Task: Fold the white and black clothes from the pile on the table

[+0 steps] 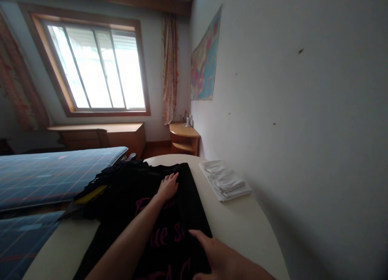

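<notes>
A black T-shirt (pixel 189 199) with pink lettering lies spread on a pale round-edged table (pixel 242 231); its right side looks folded inward. My left hand (pixel 168 187) rests on the far part of the shirt, fingers stretched out over the cloth. Nearer to me, my right hand (pixel 216 251) is at the shirt's right edge, index finger extended and thumb apart from it; its other fingers are hidden. Left of the shirt sits a heap of dark clothes (pixel 106 183) with a yellow patch showing.
Folded white cloths (pixel 224 181) lie stacked at the table's right, near the wall (pixel 303 150). Beds with blue plaid covers (pixel 60 170) stand to the left. Behind are a wooden desk (pixel 124 128), a corner shelf (pixel 184 130) and a window (pixel 100 69).
</notes>
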`<action>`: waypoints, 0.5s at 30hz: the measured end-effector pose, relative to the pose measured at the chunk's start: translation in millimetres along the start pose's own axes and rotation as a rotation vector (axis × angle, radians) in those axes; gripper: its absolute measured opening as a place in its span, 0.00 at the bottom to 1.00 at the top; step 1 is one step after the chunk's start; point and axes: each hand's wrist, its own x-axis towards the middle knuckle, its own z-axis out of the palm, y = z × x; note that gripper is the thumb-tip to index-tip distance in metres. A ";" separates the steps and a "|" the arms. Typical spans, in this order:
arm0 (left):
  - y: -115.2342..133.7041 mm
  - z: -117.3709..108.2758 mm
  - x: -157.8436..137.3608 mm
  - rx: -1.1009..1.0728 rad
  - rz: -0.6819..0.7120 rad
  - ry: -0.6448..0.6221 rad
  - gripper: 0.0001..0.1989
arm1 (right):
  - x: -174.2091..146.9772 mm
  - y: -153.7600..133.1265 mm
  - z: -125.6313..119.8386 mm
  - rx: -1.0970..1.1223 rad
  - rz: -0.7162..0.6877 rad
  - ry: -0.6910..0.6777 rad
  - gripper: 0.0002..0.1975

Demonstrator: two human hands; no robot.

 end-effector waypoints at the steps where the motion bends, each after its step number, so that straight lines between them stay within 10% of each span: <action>1: 1.3 -1.2 -0.8 0.015 -0.007 0.003 0.29 | 0.5 0.6 2.8 0.019 -0.023 -0.039 0.42; 5: 3.6 -4.5 -11.3 0.058 -0.033 0.017 0.27 | 2.4 2.5 7.0 -0.076 0.007 -0.066 0.14; 15: 21.3 -20.2 -58.3 0.137 0.193 -0.015 0.25 | 4.7 -3.4 -2.5 -0.281 -0.141 -0.276 0.13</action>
